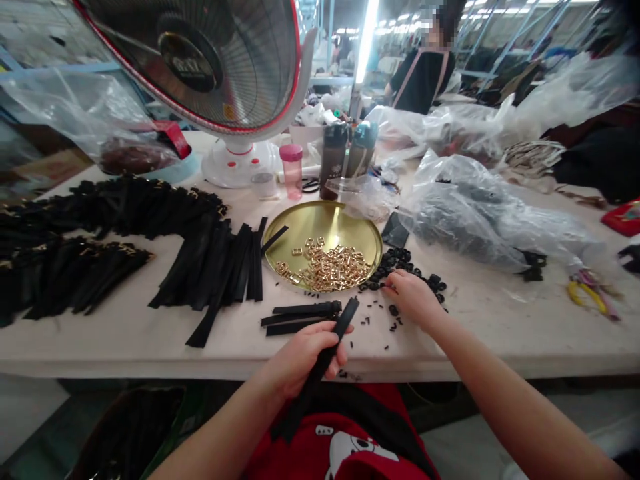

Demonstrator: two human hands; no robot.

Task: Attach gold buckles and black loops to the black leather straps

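A long black strap (323,363) lies across my left hand (313,350), whose thumb presses on it near the table's front edge. My right hand (410,297) reaches to the heap of small black loops (400,263), its fingertips drawn together at the near side of the heap; what they hold, if anything, I cannot make out. Behind the hands stands a round gold tray (285,230) with a pile of gold buckles (335,267) in it. Between the tray and my left hand lie a few black straps (295,320), side by side.
Many black straps with gold buckles (195,260) cover the left of the table. A fan (215,60), a pink bottle (291,172) and dark bottles (334,160) stand behind the tray. Plastic bags (480,207) and yellow-handled cutters (590,297) lie to the right. A person (420,73) is farther back.
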